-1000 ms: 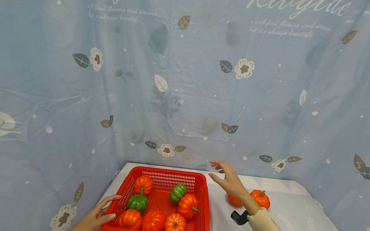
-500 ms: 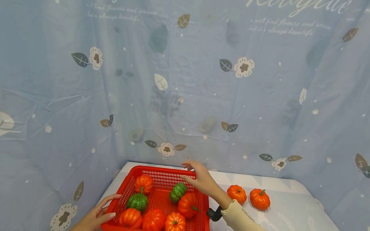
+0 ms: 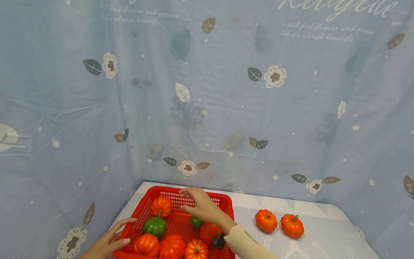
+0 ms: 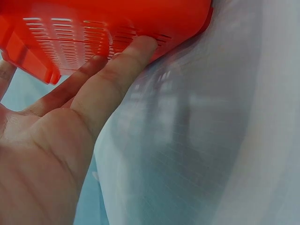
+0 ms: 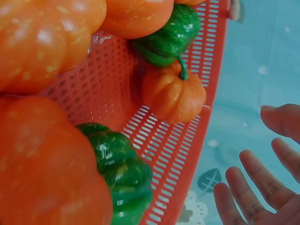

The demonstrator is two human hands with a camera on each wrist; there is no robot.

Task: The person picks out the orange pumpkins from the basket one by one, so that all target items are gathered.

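Pumpkins point(image 3: 172, 247) lie in our red basket point(image 3: 177, 219), bottom centre. Our left hand point(image 3: 107, 243), loosely spread, touches its left side; our right hand point(image 3: 203, 205), spread and holding nothing, hangs above: likely a reach, calling next for lowering and pinching.

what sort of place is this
Probably a curtained-off staging booth: a pale blue leaf-printed curtain hangs behind a white-and-grey table bearing a red perforated plastic basket of ribbed orange and green pumpkins.

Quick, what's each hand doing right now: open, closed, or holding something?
Left hand: open, fingers touching the side of the red basket.
Right hand: open above the basket, holding nothing.
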